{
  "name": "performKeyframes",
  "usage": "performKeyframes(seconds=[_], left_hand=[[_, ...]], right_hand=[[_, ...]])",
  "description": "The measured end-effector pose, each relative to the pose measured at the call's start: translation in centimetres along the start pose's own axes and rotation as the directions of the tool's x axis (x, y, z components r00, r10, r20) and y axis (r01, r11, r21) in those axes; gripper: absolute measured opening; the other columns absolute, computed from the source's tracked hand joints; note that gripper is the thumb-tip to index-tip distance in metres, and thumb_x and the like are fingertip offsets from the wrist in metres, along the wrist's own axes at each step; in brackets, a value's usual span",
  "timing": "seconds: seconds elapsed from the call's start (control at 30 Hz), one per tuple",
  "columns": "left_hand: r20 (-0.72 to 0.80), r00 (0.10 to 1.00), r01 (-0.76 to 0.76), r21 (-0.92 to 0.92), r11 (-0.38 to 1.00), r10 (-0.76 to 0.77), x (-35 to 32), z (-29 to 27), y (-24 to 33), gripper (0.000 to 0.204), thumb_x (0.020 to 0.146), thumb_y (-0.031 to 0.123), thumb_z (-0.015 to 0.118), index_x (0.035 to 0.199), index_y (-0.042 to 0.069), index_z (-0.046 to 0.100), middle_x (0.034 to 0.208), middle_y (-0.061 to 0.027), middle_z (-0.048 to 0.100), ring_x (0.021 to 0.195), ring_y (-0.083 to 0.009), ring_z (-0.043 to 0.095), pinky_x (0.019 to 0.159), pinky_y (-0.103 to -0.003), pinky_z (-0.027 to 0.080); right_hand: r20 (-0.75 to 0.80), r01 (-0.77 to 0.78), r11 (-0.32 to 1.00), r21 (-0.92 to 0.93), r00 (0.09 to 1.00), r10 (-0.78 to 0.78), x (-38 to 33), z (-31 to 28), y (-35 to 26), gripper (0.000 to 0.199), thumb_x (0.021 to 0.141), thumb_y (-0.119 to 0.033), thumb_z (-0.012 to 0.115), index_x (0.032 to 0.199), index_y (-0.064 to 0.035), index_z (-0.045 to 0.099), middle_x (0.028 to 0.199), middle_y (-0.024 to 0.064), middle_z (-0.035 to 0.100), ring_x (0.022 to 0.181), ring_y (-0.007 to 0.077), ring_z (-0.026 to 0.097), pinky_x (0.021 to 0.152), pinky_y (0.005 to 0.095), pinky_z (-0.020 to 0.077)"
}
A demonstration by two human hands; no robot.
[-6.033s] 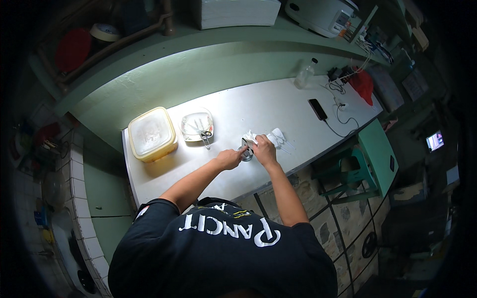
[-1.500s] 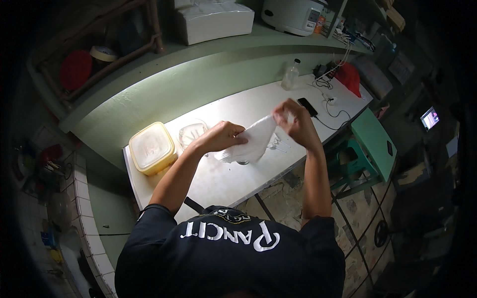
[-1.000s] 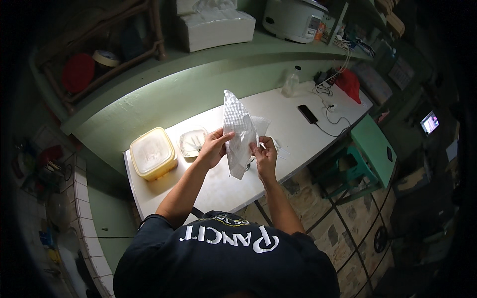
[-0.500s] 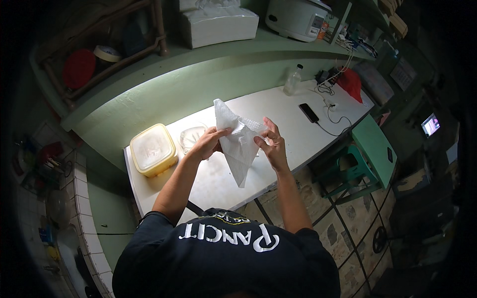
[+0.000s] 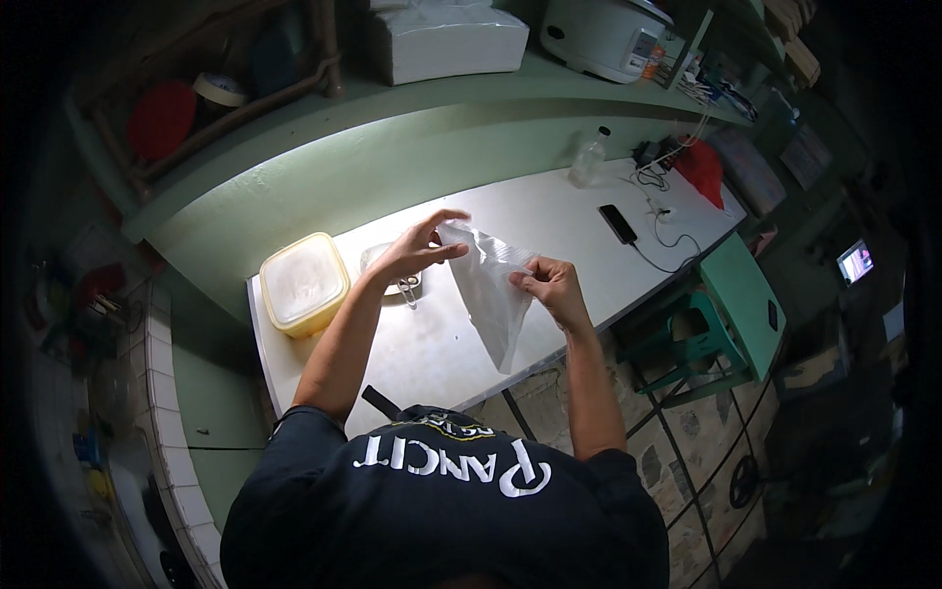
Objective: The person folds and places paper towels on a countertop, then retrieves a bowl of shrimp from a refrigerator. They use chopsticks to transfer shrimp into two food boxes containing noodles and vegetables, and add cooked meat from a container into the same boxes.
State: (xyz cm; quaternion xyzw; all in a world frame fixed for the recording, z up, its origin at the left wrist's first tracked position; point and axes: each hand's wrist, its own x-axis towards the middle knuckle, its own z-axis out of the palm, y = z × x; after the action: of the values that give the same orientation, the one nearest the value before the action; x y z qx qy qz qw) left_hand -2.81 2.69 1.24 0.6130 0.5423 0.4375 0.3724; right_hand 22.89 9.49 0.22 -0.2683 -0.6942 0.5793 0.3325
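I observe, through the head camera, both bare hands raised over the white table [image 5: 392,358] with one tissue [image 5: 491,299] spread between them. The right hand [image 5: 554,288] is closed in a pinch, thumb against fingers, on the tissue's right edge. The left hand [image 5: 417,252] stands open at the tissue's upper left corner, thumb and fingers parted widely; the thumb overlaps the sheet, but I cannot tell whether it presses on it. The tissue is white, thin and creased, and hangs from the grip to a narrow point below and between the hands. Partly hidden by the left wrist I note a dish [image 5: 370,253], with a looped metal handle [image 5: 409,287] showing just below that hand. Left of the left hand, and apart from it, sits a yellow tub [image 5: 304,285] with a pale lid. Beyond the right hand, up and to the right, lie a dark phone [image 5: 617,224] with a cable attached and, farther from the grip, an upright clear bottle [image 5: 589,162] with a dark cap. A red bag [image 5: 701,172] rests farther right than both.
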Motion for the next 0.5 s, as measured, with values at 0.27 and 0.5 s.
performKeyframes(seconds=[0.27,0.5], left_hand=[[-0.094,0.995,0.016,-0.159,0.987,-0.032,0.3,-1.6,-2.4,0.019,0.086,0.022,0.070,0.090,0.004,0.064,0.082,-0.0022,0.063,0.075,-0.0092,0.060,0.068,-0.026,0.051],[0.109,0.982,0.190,-0.664,0.723,-0.157,-2.1,5.9,-1.8,0.045,0.085,0.027,0.071,0.117,0.000,0.055,0.103,-0.0125,0.065,0.082,-0.0189,0.067,0.069,-0.033,0.057]], right_hand=[[-0.182,-0.001,0.998,0.058,0.983,0.012,-0.6,-0.7,0.6,0.019,0.082,-0.014,0.073,0.071,-0.0043,0.061,0.064,0.0006,0.061,0.057,0.0058,0.049,0.056,0.0212,0.0407],[-0.355,0.126,0.917,0.379,0.935,0.018,-0.3,1.3,2.9,0.014,0.084,-0.013,0.072,0.080,-0.0023,0.062,0.069,-0.0005,0.061,0.059,0.0038,0.047,0.056,0.0193,0.0381]])
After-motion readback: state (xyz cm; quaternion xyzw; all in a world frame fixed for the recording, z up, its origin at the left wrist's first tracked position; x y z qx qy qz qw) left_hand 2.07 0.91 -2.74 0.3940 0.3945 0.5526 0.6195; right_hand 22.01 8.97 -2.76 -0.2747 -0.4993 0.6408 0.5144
